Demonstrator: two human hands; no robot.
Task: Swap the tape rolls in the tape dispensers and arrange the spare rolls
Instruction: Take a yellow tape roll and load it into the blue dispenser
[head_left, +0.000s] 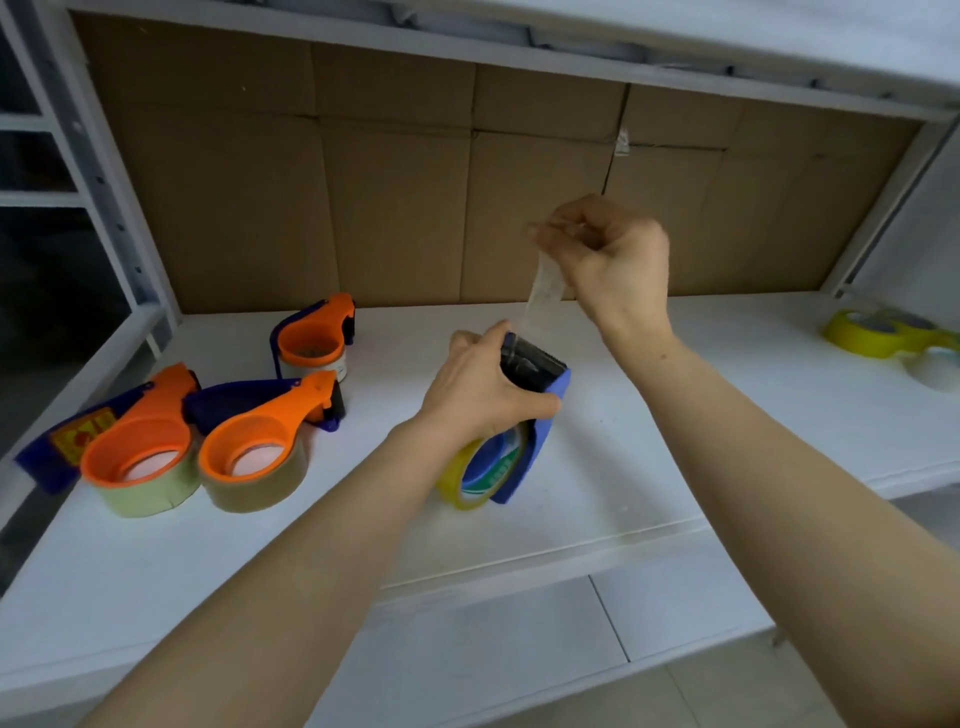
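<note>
The left grip (483, 389) is wrapped round the cutter end of a blue plastic tape dispenser (545, 431), with the thumb on the near side and the fingers curled over the dark head. The dispenser stands on edge over the middle of the white shelf (649, 467), roll end down. Whether it rests on the shelf or hangs just above it I cannot tell. A yellow-tinted roll of tape (457, 483) sits in its cradle. The hold looks meant to steady the dispenser so that tape can run out past the cutter.

The right grip (613, 260), higher and farther back, is closed narrow. Its fingertips and thumb pinch the free end of a clear strip of tape (545, 291), which stretches from the cutter up to them. I judge this to be drawing the leader of a roll already seated.

At the left lie a near-left orange-and-navy dispenser (145, 441), a middle orange-and-navy dispenser (265, 431) touching it, and a far orange-and-navy dispenser (317, 332), each loaded. At the far right sit a spare yellow tape roll (862, 332) and a whitish roll (935, 369) beside it.
</note>
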